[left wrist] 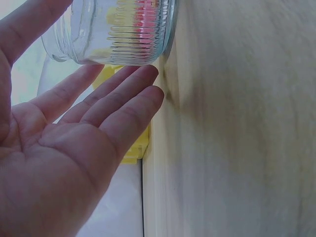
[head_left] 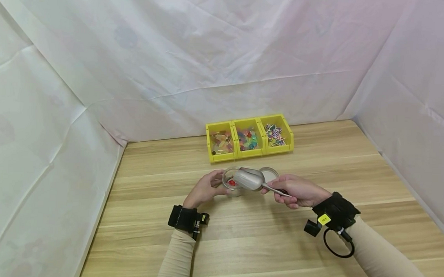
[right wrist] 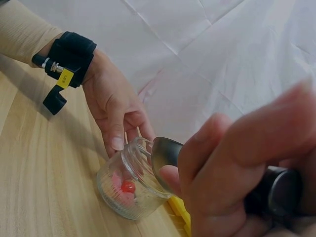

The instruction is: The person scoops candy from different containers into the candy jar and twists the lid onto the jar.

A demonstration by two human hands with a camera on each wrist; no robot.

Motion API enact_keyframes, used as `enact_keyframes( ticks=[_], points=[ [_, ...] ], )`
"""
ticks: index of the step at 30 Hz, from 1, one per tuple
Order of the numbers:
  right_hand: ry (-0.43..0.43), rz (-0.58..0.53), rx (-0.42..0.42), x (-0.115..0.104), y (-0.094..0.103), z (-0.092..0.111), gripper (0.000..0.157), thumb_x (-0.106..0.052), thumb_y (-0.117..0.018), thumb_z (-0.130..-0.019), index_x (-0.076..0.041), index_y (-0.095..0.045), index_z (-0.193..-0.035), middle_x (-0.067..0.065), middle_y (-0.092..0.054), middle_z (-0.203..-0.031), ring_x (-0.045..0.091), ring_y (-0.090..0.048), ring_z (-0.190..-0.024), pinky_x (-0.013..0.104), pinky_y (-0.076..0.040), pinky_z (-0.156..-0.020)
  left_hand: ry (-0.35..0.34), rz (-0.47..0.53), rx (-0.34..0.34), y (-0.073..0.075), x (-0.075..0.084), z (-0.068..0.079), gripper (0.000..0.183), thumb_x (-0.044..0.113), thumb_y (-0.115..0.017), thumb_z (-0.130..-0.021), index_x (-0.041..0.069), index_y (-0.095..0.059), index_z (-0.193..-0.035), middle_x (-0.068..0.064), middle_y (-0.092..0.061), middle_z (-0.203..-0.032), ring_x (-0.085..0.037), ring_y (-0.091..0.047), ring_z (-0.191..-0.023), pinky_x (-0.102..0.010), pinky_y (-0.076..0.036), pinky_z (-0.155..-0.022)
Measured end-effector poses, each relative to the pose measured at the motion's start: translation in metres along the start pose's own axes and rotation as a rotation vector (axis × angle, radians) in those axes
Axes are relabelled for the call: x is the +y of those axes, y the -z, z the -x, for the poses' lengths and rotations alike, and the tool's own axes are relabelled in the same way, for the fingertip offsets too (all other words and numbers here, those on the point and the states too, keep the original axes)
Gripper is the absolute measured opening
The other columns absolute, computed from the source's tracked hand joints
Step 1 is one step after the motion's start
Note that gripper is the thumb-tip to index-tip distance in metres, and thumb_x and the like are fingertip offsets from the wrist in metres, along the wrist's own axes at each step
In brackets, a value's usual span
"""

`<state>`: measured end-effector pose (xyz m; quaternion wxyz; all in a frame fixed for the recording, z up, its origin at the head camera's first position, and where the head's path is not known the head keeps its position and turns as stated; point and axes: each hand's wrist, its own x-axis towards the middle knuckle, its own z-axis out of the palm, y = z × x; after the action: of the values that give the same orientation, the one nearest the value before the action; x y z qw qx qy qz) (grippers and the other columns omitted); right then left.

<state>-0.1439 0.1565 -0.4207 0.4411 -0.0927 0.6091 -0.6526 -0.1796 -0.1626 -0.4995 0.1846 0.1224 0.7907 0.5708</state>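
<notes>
A clear glass jar (head_left: 230, 180) stands on the table with a red bead and pink pieces inside. My left hand (head_left: 205, 187) holds it from the left side, thumb near the rim and fingers behind the glass. In the left wrist view the fingers (left wrist: 131, 101) lie along the ribbed jar (left wrist: 133, 37). My right hand (head_left: 297, 190) grips the handle of a metal scoop (head_left: 248, 179), whose bowl tilts over the jar mouth. The right wrist view has the scoop tip (right wrist: 164, 157) at the rim of the jar (right wrist: 133, 197). Whether anything lies in the scoop is hidden.
Joined yellow bins stand behind the jar: the left bin (head_left: 221, 157) holds pale orange and pink pieces, the middle bin (head_left: 249, 153) multicoloured beads, the right bin (head_left: 278, 149) striped pieces. A round, clear-rimmed thing (head_left: 269, 172) sits behind the scoop. White cloth (head_left: 210, 52) walls the table.
</notes>
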Motion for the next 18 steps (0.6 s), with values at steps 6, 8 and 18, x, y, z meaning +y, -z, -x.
enact_keyframes(
  ticks=[6, 8, 18],
  points=[
    [0.001, 0.003, 0.000, -0.0008, -0.0010, 0.0009, 0.035, -0.024, -0.043, -0.107, 0.005, -0.060, -0.117, -0.006, -0.056, -0.064, -0.003, -0.039, -0.039, 0.015, -0.040, -0.035, -0.002, 0.001, -0.004, 0.0002, -0.0004, -0.0008, 0.072, 0.011, -0.082, -0.081, 0.009, -0.049, -0.144, -0.018, -0.056, -0.140, -0.035, -0.053, -0.130, -0.046, -0.045, -0.108],
    [0.000, 0.002, 0.000, -0.0014, -0.0015, 0.0011, 0.035, -0.024, -0.043, -0.107, 0.005, -0.060, -0.117, -0.006, -0.056, -0.064, -0.003, -0.039, -0.040, 0.015, -0.040, -0.035, -0.003, 0.002, -0.004, 0.0002, -0.0007, -0.0010, 0.072, 0.011, -0.082, -0.081, 0.009, -0.049, -0.144, -0.018, -0.056, -0.140, -0.035, -0.053, -0.130, -0.046, -0.045, -0.108],
    [0.009, 0.018, 0.004, -0.0020, -0.0015, 0.0013, 0.035, -0.025, -0.043, -0.107, 0.005, -0.059, -0.117, -0.006, -0.056, -0.063, -0.002, -0.039, -0.039, 0.016, -0.039, -0.035, -0.003, 0.009, -0.005, 0.0003, -0.0014, -0.0002, 0.073, 0.012, -0.083, -0.080, 0.010, -0.049, -0.144, -0.017, -0.056, -0.140, -0.035, -0.053, -0.131, -0.047, -0.044, -0.109]
  ],
)
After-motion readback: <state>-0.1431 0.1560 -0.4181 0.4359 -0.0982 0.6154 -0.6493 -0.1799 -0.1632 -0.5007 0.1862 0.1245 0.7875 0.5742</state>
